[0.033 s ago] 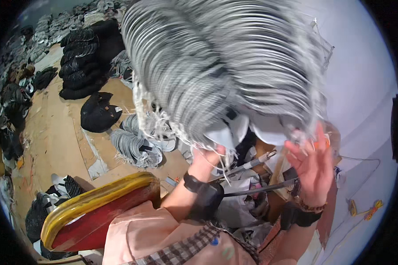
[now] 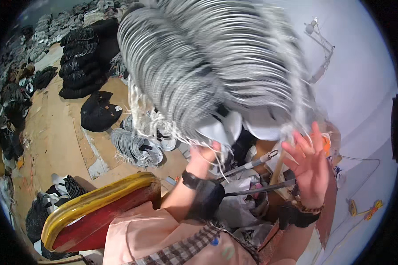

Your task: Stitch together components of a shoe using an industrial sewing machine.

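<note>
A large double bundle of grey, ribbed, shoe-shaped pieces [image 2: 181,62] fills the upper middle, blurred by motion. White insides show at its lower end, and loose white threads [image 2: 163,128] hang from its edges. My left hand [image 2: 202,155] is at the lower end of the left row, among the threads; most of its fingers are hidden, so I cannot tell how they are closed. Below the right row my right hand [image 2: 311,170] is open with fingers spread, fingertips close to the threads; whether they touch is unclear. Both wrists wear black bands.
A yellow-edged red padded seat or board [image 2: 101,207] stands at lower left. Smaller grey bundles [image 2: 135,145] and black bundles [image 2: 99,112] lie on the cardboard-covered floor [image 2: 53,132]. A metal rod with a hook [image 2: 252,163] crosses above white bags. A pale wall [image 2: 362,88] rises at right.
The grey bundle has shifted left, uncovering more of the bracket on the wall. My left hand has moved slightly left; my right hand has shifted slightly left with its fingers spread.
</note>
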A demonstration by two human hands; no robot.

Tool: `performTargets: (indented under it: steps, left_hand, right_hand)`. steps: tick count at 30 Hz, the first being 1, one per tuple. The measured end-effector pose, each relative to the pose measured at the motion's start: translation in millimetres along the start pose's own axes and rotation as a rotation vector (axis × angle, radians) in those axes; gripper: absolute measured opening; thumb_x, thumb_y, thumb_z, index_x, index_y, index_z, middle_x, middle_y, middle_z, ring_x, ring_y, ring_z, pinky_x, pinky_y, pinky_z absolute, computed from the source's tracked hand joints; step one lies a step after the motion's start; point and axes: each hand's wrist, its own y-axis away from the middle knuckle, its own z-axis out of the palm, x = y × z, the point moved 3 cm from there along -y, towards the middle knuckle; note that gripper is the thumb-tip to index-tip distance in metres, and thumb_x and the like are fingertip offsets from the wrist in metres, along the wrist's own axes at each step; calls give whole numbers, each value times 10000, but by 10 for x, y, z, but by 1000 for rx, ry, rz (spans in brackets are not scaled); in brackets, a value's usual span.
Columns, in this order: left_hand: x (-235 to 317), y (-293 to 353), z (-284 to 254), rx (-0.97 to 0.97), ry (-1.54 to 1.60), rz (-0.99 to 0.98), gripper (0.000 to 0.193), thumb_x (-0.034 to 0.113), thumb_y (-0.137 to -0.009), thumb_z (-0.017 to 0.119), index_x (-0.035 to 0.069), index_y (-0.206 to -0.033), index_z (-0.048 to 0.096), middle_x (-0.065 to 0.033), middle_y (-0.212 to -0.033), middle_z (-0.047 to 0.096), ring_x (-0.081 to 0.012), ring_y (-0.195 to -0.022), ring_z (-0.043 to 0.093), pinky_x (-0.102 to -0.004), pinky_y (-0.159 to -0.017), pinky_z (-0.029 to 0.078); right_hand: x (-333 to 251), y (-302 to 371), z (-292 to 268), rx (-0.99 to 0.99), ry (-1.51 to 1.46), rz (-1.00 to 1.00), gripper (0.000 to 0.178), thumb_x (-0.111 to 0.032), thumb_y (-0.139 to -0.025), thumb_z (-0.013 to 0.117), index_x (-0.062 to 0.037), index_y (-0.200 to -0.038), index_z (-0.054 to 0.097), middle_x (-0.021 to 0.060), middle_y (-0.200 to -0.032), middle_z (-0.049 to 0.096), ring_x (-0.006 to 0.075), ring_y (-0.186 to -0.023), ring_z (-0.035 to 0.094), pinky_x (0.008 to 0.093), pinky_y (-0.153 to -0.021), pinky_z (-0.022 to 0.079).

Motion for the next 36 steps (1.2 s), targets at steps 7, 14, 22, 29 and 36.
performTargets:
  steps: [7,14,22,29,36]
  left_hand:
    - [-749,-329,-1367,540,567,-9,388,449,-907,582,68,-958,537,-69,-778,567,-227,-681,588,-332,-647,548]
    - [-1966,436,-1603,63,-280,-417,303,326,-950,488,60,-854,598,-44,-670,558,-154,-529,502,-302,-486,436]
    - [-1291,963,-779,219,-638,-359,261,231,-951,496,58,-768,568,-29,-602,516,-143,-469,461,-300,-428,362]
    - [-1722,1881,505,-625,-900,-718,271,206,-979,553,58,-752,538,-15,-631,528,-121,-542,493,-270,-520,403]
    - [-2458,2790,1883,-1462,-1082,-613,171,157,-948,638,-5,-893,631,-9,-759,619,-80,-704,569,-244,-640,460]
  right_hand:
    - [332,622,-247,241,176,187,657,-190,-953,595,-23,-1506,281,173,-1406,482,284,-1095,623,375,-906,525]
    - [272,1899,-830,578,315,276,495,-140,-958,574,13,-1409,437,149,-1287,579,231,-1069,624,352,-898,519]
    - [162,3140,-1061,822,202,215,299,-62,-971,513,-19,-1265,546,112,-1146,639,181,-989,625,307,-811,505]
    - [43,4039,-1034,1115,88,170,302,3,-911,499,70,-1199,561,162,-1082,677,222,-967,652,344,-893,505]
    - [-212,4817,-786,1390,45,182,278,-68,-981,552,53,-1230,574,144,-1101,691,195,-1012,663,322,-917,518]
